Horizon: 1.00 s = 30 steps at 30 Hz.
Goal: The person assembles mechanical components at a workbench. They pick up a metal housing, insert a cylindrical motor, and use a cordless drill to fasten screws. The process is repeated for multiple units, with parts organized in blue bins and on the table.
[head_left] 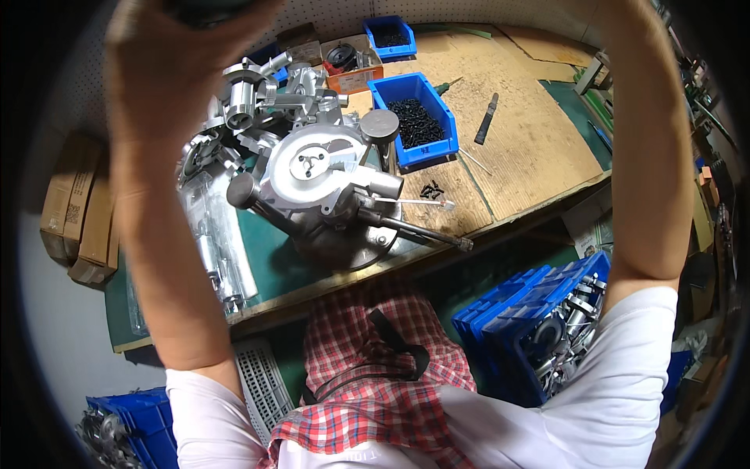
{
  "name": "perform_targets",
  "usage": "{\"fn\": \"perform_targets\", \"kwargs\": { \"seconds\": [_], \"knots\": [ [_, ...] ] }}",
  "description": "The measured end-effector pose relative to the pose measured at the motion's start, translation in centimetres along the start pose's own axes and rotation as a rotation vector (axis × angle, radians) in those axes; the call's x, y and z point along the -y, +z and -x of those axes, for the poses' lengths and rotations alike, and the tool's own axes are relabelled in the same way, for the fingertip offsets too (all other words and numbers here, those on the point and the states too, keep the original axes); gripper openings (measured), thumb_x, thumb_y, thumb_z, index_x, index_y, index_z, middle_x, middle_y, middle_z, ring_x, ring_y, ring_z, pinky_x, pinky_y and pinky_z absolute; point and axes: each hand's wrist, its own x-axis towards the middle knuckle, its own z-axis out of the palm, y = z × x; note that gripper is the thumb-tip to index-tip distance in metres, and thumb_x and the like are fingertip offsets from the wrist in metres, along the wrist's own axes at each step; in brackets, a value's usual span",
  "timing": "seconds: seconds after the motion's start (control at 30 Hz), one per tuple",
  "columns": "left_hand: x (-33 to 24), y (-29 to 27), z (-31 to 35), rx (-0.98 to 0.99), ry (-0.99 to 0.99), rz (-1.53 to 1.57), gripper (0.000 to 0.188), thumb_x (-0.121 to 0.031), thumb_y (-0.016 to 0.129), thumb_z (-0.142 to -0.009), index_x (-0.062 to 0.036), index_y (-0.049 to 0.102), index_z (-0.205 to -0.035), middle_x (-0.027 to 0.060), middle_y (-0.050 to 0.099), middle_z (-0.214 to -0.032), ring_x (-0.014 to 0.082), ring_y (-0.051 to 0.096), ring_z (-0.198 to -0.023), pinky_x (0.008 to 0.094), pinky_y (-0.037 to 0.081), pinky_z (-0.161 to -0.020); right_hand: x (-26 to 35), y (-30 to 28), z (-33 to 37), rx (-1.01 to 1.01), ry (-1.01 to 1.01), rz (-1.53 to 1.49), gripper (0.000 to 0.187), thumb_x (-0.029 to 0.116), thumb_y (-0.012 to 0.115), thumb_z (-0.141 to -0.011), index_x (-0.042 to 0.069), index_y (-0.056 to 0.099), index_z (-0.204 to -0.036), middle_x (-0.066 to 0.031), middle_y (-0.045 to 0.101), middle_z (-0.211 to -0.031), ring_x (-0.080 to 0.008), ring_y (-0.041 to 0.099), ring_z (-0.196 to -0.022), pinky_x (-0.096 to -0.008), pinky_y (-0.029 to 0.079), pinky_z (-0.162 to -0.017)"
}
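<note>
My left hand (168, 47) is raised close at the upper left, blurred and cut by the top edge. A dark object (207, 11) shows beside its fingers; I cannot tell whether the hand holds it. My right forearm (650, 156) also reaches up, and its hand lies beyond the top edge. Below and between the arms, a round silver metal housing (293, 176) sits on a dark metal fixture (336, 248) with round knobs and a side lever (426, 232). Neither hand touches it in view.
Silver castings (242, 102) pile up behind the fixture. A blue bin (449, 125) holds black screws (414, 123), with several loose screws (431, 189) nearby. A dark-handled tool (486, 119) lies on cardboard. Blue crates (519, 313) with metal parts stand below the bench edge.
</note>
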Motion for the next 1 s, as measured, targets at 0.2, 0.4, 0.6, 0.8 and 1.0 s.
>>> {"fn": "perform_targets", "kwargs": {
  "seconds": [0.2, 0.4, 0.6, 0.8, 1.0],
  "knots": [
    [10.1, 1.0, 14.4, 0.485, 0.901, 0.245, 0.03, -0.002, 0.066, -0.078, -0.0101, 0.064, -0.106, 0.0082, 0.064, -0.111, 0.0247, 0.061, -0.102, 0.0373, 0.046, -0.091, -5.4, 9.8, 12.6, -0.056, 0.242, 0.062, 0.05, 0.016, 0.073, -0.08, 0.004, 0.057, -0.126, -0.0167, 0.068, -0.084, -0.0305, 0.07, -0.079, -0.0431, 0.056, -0.071],
    [9.2, 6.0, 26.9, 0.969, 0.622, 0.323, 0.056, -0.019, 0.077, -0.073, -0.0059, 0.058, -0.123, 0.0123, 0.059, -0.114, 0.0289, 0.056, -0.107, 0.0411, 0.045, -0.094, -10.5, 16.5, 22.9, 0.239, 0.58, 0.379, 0.081, 0.007, 0.067, -0.082, 0.018, 0.03, -0.153, -0.0197, 0.062, -0.094, -0.0356, 0.063, -0.082, -0.0446, 0.053, -0.076],
    [6.1, 6.6, 28.0, 1.027, 0.45, 0.164, 0.025, -0.028, 0.07, -0.083, -0.0078, 0.057, -0.087, 0.011, 0.062, -0.082, 0.0298, 0.062, -0.082, 0.0411, 0.046, -0.074, -9.5, 21.4, 28.2, 0.502, 0.612, 0.487, 0.075, 0.003, 0.058, -0.082, 0.021, 0.036, -0.151, -0.0182, 0.06, -0.103, -0.0331, 0.06, -0.097, -0.0436, 0.046, -0.088],
    [6.6, 3.9, 28.4, 1.107, 0.459, 0.093, 0.017, -0.021, 0.066, -0.086, -0.0072, 0.056, -0.084, 0.0111, 0.06, -0.06, 0.0314, 0.061, -0.059, 0.0426, 0.046, -0.059, -8.2, 22.7, 28.0, 0.536, 0.704, 0.455, 0.071, 0.007, 0.051, -0.089, 0.024, 0.03, -0.154, -0.018, 0.057, -0.117, -0.0345, 0.054, -0.111, -0.0448, 0.041, -0.096],
    [13.1, -8.4, 26.9, 1.289, 0.612, 0.047, 0.019, -0.023, 0.074, -0.08, -0.0106, 0.06, -0.082, 0.0058, 0.058, -0.059, 0.0235, 0.059, -0.058, 0.0371, 0.046, -0.062, -8.0, 21.9, 27.6, 0.6, 0.802, 0.345, 0.077, 0.003, 0.053, -0.086, 0.025, 0.027, -0.155, -0.0209, 0.048, -0.134, -0.0373, 0.046, -0.124, -0.0477, 0.033, -0.105]
  ]
}}
